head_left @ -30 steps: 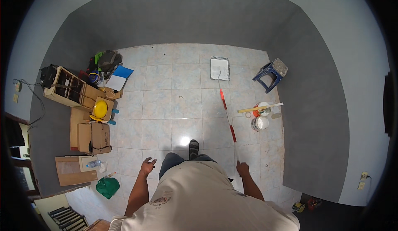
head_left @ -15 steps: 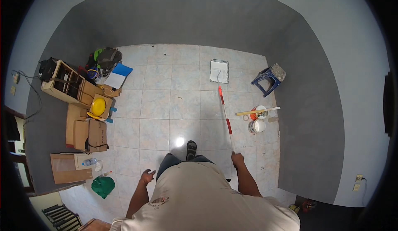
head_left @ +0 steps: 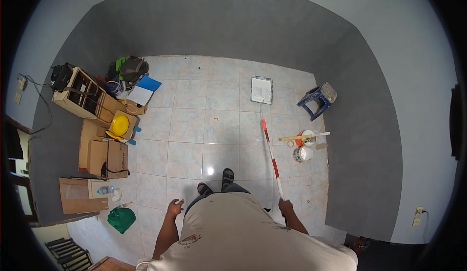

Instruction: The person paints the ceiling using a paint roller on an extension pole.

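Observation:
My right hand (head_left: pixel 286 207) is closed around the near end of a red-and-white striped pole (head_left: pixel 271 147), which slants away from me across the floor. A paint roller (head_left: pixel 261 106) is fixed to its far end. The wire frame reaches over the near edge of a paint tray (head_left: pixel 272 91), and the roller head lies in that end, hard to tell from the white paint. Out to my left side, my left hand (head_left: pixel 175 207) hangs empty with its fingers apart.
Right of the pole stand a white bucket (head_left: pixel 302 153), an orange-and-white tub with a yellow stick (head_left: pixel 292 137) across it, and a blue stool (head_left: pixel 316 100). Cardboard boxes (head_left: pixel 116 159), a wooden cabinet (head_left: pixel 80 96), a yellow hard hat (head_left: pixel 120 125) and a green bag (head_left: pixel 121 220) line the left.
My right hand has drawn the pole back toward me. The roller has slid from the tray's middle to its near end. My left foot has come into view beside the right one.

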A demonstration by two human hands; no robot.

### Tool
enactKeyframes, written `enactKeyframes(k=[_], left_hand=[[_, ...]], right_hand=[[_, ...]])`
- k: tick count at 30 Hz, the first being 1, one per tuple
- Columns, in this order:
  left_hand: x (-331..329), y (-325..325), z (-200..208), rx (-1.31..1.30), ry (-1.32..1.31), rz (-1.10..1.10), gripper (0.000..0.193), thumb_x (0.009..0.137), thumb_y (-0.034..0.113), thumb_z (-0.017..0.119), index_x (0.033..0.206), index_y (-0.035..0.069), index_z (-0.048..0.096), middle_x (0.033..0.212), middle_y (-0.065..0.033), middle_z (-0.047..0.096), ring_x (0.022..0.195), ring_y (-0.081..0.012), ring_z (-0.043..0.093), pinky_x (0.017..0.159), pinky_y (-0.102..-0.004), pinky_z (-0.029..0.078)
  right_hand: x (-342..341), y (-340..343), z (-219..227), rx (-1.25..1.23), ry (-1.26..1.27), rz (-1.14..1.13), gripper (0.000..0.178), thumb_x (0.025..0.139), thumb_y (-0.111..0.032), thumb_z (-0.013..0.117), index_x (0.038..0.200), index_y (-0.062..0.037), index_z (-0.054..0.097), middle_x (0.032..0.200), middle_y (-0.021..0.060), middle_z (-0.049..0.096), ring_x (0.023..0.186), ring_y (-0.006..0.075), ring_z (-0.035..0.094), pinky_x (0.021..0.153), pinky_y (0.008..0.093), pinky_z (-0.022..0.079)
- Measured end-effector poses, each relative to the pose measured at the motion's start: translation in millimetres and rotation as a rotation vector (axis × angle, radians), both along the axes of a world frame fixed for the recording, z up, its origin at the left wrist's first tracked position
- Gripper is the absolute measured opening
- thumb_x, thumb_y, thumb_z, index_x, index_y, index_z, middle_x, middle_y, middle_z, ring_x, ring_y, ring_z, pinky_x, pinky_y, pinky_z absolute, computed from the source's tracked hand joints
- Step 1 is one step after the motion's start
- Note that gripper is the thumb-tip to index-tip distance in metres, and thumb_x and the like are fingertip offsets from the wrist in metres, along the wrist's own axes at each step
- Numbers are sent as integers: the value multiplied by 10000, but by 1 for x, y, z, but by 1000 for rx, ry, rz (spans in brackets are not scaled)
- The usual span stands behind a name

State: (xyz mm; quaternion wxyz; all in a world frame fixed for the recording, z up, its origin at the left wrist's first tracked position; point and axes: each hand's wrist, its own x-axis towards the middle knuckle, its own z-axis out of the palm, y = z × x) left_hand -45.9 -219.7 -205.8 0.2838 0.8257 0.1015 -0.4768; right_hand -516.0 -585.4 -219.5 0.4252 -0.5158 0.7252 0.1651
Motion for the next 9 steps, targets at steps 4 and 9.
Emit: enactKeyframes(k=[4,9], left_hand=[[-13,23,-1,34,11,-220,739,870,403,752,1436,20,470,1132,-240,685,855,-303,718,667,-385,557],[1,42,-6,20,67,45,804,878,371,742,1513,44,371,1164,-258,672,896,-340,722,777,-435,595]], right_hand=[[38,-52,-22,-123,-13,84,632,973,-472,528,1042,151,604,846,291,694,673,371,716,582,480,569],[11,-56,-51,-25,59,221,684,982,-518,508,1394,27,509,1131,326,675,1000,400,717,827,507,577]])
